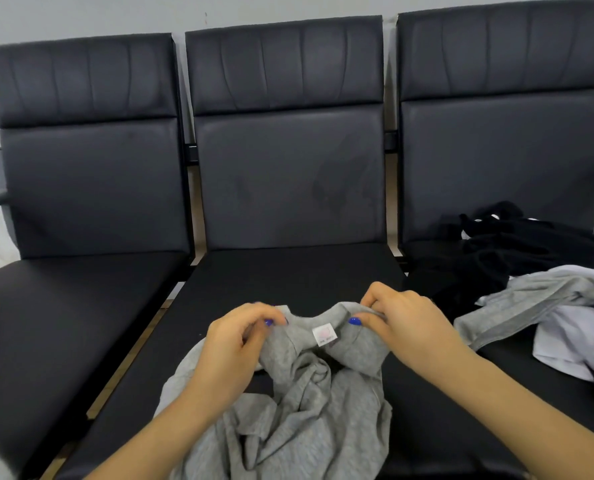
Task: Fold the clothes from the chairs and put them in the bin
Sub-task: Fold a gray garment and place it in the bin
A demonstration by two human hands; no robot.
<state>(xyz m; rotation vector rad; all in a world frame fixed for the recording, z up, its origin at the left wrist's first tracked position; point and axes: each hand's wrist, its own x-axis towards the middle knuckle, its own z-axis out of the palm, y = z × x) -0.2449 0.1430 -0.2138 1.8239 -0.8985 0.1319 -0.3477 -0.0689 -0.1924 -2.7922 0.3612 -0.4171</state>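
Nearest the camera, a crumpled grey top (299, 410) lay on the seat of the middle chair (288, 174), its collar lifted. The left hand (234, 344) pinched the collar on 1 side and the right hand (406, 323) pinched it on the other, with a small white label (324, 335) showing between them. Further right, on the right chair (496, 150), a grey and white garment (565, 317) lay in a heap, with black clothes (506, 251) bunched just behind it. The left chair (91, 188) stood alongside, all 3 against a pale wall (80, 15).
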